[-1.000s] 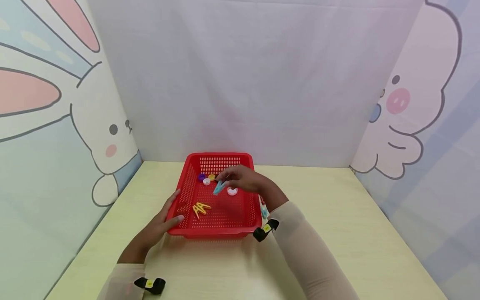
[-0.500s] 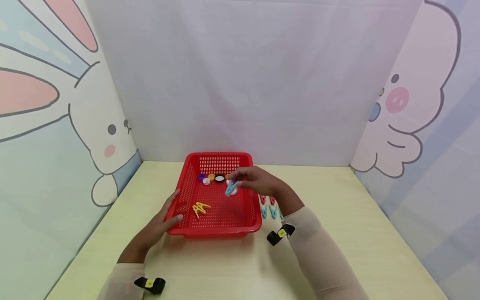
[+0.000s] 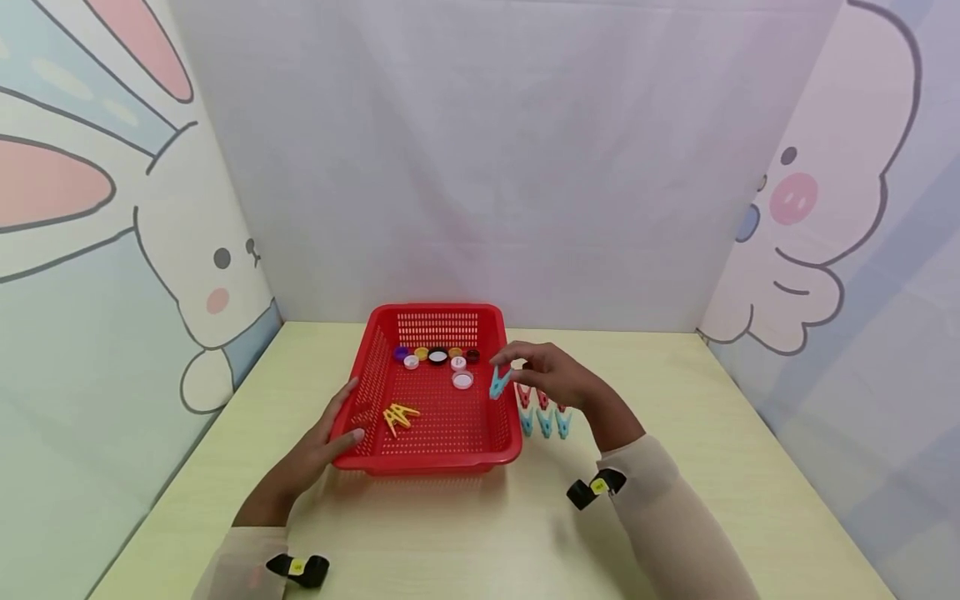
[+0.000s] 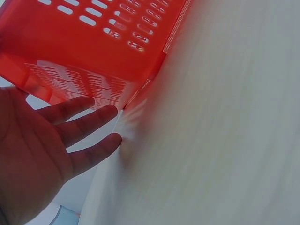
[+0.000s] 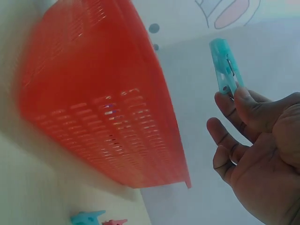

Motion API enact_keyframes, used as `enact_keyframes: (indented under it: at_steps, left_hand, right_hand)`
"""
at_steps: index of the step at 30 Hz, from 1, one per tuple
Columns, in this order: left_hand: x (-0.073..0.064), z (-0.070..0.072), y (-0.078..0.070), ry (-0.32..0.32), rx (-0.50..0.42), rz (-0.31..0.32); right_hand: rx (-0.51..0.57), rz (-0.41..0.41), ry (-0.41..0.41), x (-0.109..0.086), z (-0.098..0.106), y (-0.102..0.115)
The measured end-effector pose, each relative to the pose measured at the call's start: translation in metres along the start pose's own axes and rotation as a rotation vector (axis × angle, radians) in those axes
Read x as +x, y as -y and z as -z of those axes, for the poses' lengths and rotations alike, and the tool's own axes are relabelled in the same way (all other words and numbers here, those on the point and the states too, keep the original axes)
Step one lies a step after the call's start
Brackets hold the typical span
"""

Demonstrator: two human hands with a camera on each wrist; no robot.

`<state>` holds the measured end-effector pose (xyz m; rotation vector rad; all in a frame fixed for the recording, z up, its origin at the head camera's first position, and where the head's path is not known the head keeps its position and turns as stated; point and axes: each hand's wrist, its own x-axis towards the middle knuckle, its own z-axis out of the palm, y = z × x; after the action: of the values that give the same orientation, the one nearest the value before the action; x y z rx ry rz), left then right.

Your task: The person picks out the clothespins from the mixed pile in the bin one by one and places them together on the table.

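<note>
Between thumb and fingertips, my right hand [image 3: 551, 371] pinches a light blue clothespin [image 3: 499, 383] over the right rim of the red basket [image 3: 427, 461]. In the right wrist view the clothespin [image 5: 226, 65] points up, apart from the basket wall. My left hand [image 3: 311, 454] holds the basket's left rim, thumb over the edge and fingers outside; the left wrist view shows several of those fingers [image 4: 89, 124] extended beside the wall. Yellow clothespins [image 3: 401, 417] lie inside the basket at the front left. Right of it, blue clothespins [image 3: 544, 422] form a row, with red clothespins [image 3: 542, 399] behind, partly hidden by my right hand.
Toward the back of the basket lie several bottle caps, among them a purple cap [image 3: 402, 353], a black-rimmed cap [image 3: 438, 356] and a white cap [image 3: 462, 380]. The pale wooden table [image 3: 420, 542] ends at a white curtain [image 3: 480, 167] behind; cartoon-printed panels stand at both sides.
My right hand has carried the blue clothespin rightward from over the basket's middle to its right rim. More caps and the clothespin rows have come into sight. My left hand stays at the rim.
</note>
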<state>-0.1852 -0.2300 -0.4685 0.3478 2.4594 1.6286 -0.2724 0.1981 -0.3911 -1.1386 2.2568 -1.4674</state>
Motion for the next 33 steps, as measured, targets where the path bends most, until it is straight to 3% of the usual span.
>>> enact_keyframes:
  at_steps: [16,26,33]
  left_hand:
    - [0.000,-0.001,-0.001,-0.004,-0.019,-0.026]
    - [-0.001,0.000,0.000,-0.002,-0.006,-0.025]
    - [-0.002,0.000,-0.004,0.008,0.008,-0.027]
  right_hand:
    - [-0.008,0.093,-0.028,-0.044,0.005,-0.023]
    - [0.036,0.068,-0.031,-0.066,0.010,-0.046]
    - [0.018,-0.060,-0.081,-0.073,0.013,-0.058]
